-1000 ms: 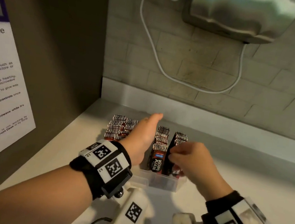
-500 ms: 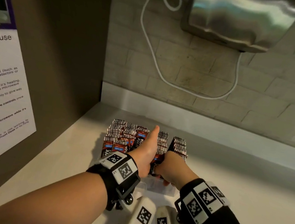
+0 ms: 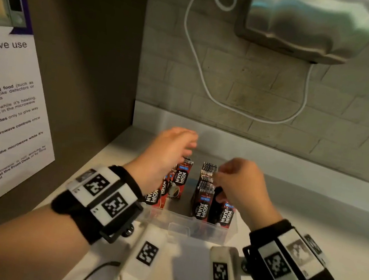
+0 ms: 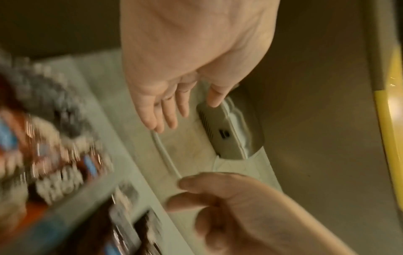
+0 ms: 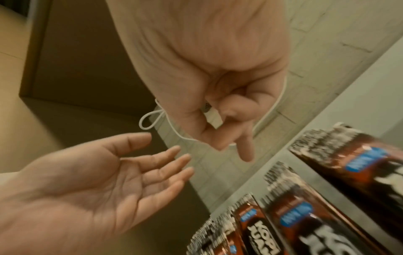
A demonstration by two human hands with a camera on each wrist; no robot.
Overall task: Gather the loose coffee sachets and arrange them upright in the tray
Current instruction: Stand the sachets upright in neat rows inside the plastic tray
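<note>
"KOPI JUAN" sachets [image 3: 202, 207] stand upright in the clear tray [image 3: 190, 227].

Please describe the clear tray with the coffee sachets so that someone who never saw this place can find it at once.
Look under the steel dryer on the brick wall, down to the pale counter in the corner. The tray sits there between the two hands: a clear plastic box holding upright red-and-black sachets marked KOPI JUAN, the only container on the counter.
</note>
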